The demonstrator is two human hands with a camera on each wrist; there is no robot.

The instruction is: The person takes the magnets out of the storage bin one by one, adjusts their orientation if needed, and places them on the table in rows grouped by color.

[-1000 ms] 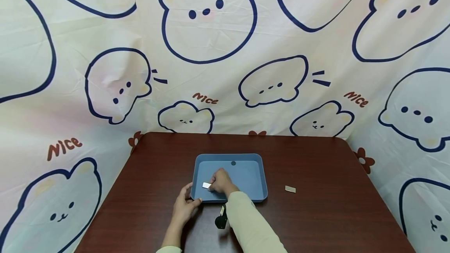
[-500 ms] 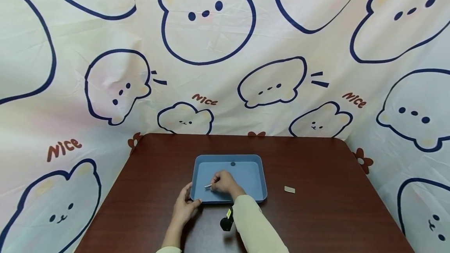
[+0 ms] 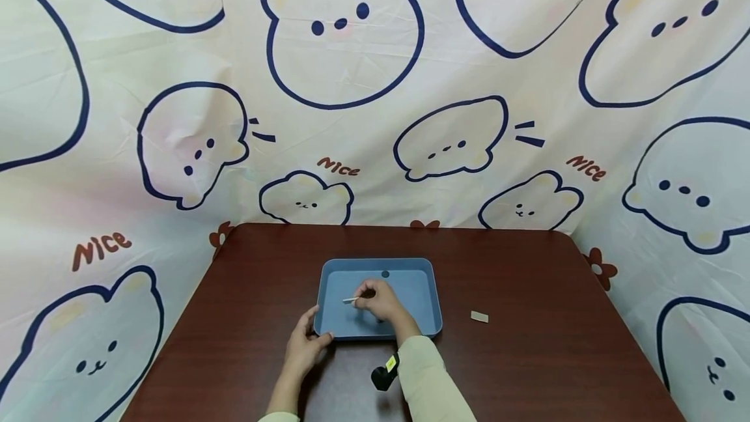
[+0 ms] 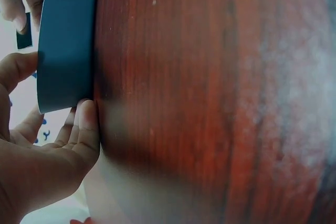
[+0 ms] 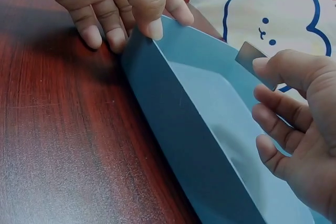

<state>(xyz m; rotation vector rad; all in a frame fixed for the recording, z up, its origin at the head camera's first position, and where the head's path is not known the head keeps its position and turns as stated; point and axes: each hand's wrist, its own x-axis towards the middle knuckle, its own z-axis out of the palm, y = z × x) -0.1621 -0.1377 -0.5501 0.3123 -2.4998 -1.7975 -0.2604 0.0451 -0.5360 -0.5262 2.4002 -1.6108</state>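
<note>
A blue rectangular tray (image 3: 413, 298) lies on the table. My left hand (image 3: 303, 344) grips its near left corner; the right wrist view shows the thumb and index finger on the rim. Above the tray floor, my right hand (image 3: 383, 303) pinches a small flat rectangular metal piece (image 5: 251, 59) between thumb and index finger. The other right-hand fingers curl loosely below it. In the head view the piece (image 3: 349, 300) appears nearly edge-on, clear of the tray floor. A small dark round disc (image 3: 385, 274) lies near the tray's far side.
To the right of the tray, a similar light rectangular piece (image 3: 479, 317) lies on the dark brown wooden table (image 3: 527, 370). A black device (image 3: 384, 379) hangs at the right wrist. Printed cloth (image 3: 375, 129) stands behind the table and at both sides.
My right hand has lifted the metal piece off the tray floor and turned it from face-up to nearly edge-on, moving slightly right. The left hand has stayed at the tray corner.
</note>
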